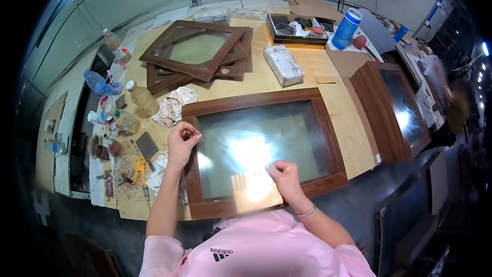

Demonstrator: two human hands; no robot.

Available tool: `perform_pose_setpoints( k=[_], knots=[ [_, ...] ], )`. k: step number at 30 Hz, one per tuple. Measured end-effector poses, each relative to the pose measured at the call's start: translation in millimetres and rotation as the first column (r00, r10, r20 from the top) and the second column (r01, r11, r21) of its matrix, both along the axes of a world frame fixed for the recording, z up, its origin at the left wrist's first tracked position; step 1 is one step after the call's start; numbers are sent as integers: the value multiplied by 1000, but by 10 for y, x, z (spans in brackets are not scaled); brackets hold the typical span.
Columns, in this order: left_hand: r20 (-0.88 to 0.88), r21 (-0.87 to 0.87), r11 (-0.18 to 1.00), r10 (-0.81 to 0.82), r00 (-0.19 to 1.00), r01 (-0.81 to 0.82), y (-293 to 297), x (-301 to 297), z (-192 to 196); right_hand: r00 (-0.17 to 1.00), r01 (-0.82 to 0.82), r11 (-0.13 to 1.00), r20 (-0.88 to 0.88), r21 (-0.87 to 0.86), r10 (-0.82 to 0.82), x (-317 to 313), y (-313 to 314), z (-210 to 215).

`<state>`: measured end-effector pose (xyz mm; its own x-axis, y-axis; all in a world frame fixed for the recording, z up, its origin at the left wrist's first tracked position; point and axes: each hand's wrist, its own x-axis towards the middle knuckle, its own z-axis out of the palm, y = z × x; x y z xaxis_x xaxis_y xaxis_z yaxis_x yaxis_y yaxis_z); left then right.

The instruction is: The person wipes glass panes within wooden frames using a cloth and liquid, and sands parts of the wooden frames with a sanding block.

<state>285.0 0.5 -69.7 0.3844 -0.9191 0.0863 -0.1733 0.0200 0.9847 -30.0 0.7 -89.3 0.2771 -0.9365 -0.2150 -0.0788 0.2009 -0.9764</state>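
Note:
A brown wooden-framed glass panel [264,98] lies flat on the table in front of me, with bright light reflected in its glass. Over the panel's left rail is my left hand [180,146], thumb and fingertips pinched together; whatever they hold is too small to make out. My right hand [287,180] is closed above the glass, its fingertips at the upper right corner of a tan paper sheet [248,197]. That sheet lies across the panel's near edge and shows rows of small marks. Whether the right fingers grip the sheet or something small, I cannot tell.
More framed panels are stacked at the back left [233,46] and at the right [382,118]. A wrapped white block [283,65], a parts box [297,33] and a blue bottle [346,31] stand behind. Bottles [142,100], rags [176,105] and a yellow-handled tool [140,169] crowd the left.

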Motion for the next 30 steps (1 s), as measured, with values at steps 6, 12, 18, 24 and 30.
perform_pose_setpoints(
  k=[6, 12, 18, 24, 30],
  knots=[
    [156, 70, 997, -45, 987, 34, -299, 106, -180, 1000, -28, 999, -9, -36, 28, 25, 28, 122],
    [467, 76, 997, -23, 884, -15, -395, 138, -179, 999, -30, 998, 28, -62, 32, 17, 44, 77],
    [749, -73, 994, 110, 654, -84, -331, 52, -42, 1000, -27, 999, -5, -37, 27, 33, 47, 136],
    [691, 84, 947, 169, 703, -310, -358, 29, -39, 995, -55, 997, -87, -47, 51, 15, 93, 42],
    [755, 2, 937, 228, 615, -350, -325, 15, 32, 997, -77, 996, -14, 49, 78, 66, 113, 199]
  ],
)
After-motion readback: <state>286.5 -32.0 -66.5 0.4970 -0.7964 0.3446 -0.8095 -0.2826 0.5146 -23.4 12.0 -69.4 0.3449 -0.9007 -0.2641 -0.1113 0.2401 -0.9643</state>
